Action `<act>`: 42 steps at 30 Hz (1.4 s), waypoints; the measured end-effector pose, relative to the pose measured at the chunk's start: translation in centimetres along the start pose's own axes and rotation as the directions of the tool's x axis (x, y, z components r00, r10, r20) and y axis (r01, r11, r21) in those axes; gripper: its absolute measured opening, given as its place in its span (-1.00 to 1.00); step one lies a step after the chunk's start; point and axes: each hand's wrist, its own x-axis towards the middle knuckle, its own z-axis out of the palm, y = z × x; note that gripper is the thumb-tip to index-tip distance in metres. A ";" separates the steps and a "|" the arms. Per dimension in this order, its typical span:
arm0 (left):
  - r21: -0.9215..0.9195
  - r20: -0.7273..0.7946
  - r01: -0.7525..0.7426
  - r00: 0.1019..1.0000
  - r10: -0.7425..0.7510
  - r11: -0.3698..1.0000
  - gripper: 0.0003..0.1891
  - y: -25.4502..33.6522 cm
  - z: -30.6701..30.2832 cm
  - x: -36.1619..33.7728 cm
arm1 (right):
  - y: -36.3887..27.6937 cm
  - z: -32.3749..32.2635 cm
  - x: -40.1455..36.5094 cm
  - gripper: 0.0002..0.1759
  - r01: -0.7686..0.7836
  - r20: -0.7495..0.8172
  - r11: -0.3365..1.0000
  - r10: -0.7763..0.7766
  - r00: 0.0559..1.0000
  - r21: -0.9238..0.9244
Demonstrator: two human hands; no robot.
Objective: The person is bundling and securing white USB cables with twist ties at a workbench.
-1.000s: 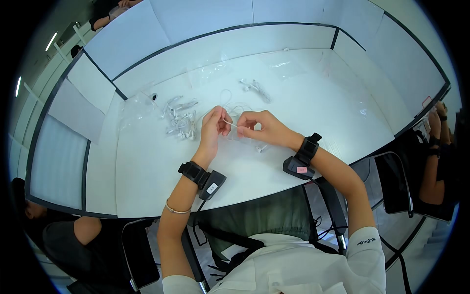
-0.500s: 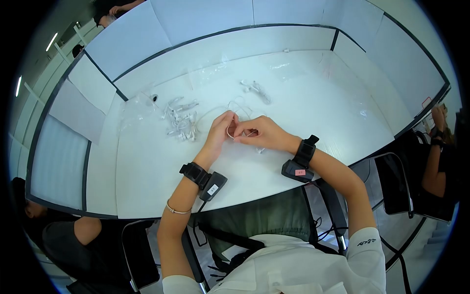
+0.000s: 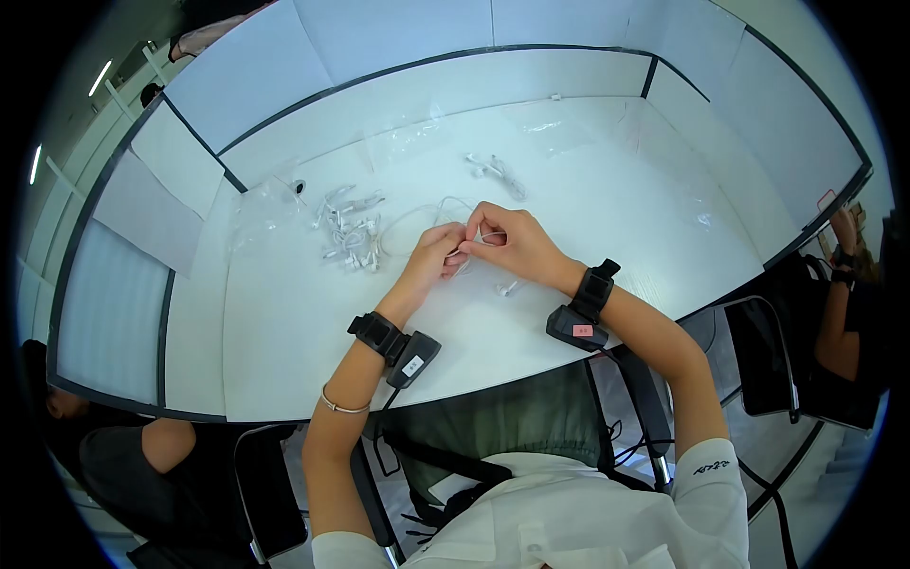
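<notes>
Close together over the middle of the table (image 3: 588,228), my left hand (image 3: 434,258) and my right hand (image 3: 515,245) are both closed on a thin white cable (image 3: 393,228). Its loose loops spread on the tabletop behind and left of my fingers. The fingertips of my right hand pinch it right beside those of my left, and the exact grip is partly hidden. A small white cable end (image 3: 508,287) lies just below my right hand. Left of my hands is a pile of coiled white cables (image 3: 351,232). Farther back lies another bundled white cable (image 3: 497,176).
Clear plastic film (image 3: 270,216) lies at the table's left, near a small black round thing (image 3: 299,187). White panels (image 3: 398,71) with dark edging enclose the back and sides. Other people sit to the left and right, including a person's arm (image 3: 839,313).
My right hand has moved slightly up, and my left fingers have curled in more. The cable loop between my hands has shrunk. The pile and the bundle stay put.
</notes>
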 end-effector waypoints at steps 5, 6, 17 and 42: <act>-0.004 0.033 0.016 0.999 -0.016 1.000 -0.75 0.2 0.1 -0.1 | 0.0 0.0 0.0 -0.78 -0.013 -0.010 1.000 0.012 1.000 -0.011; 0.010 0.047 -0.010 0.999 0.010 1.000 -0.74 0.1 0.0 -0.1 | 0.0 0.0 0.0 -0.78 -0.022 -0.018 0.999 0.022 1.000 -0.023; -0.017 -0.023 -0.007 1.000 0.006 1.000 -0.78 0.1 0.2 -0.2 | -0.1 -0.3 0.0 -0.89 -0.023 0.012 0.997 0.024 1.000 -0.075; 0.072 -0.108 -0.061 0.992 0.069 0.996 -0.72 0.1 -0.1 -0.1 | -16.7 -2.9 -9.3 -0.78 0.812 -0.195 0.541 -0.839 0.507 -0.217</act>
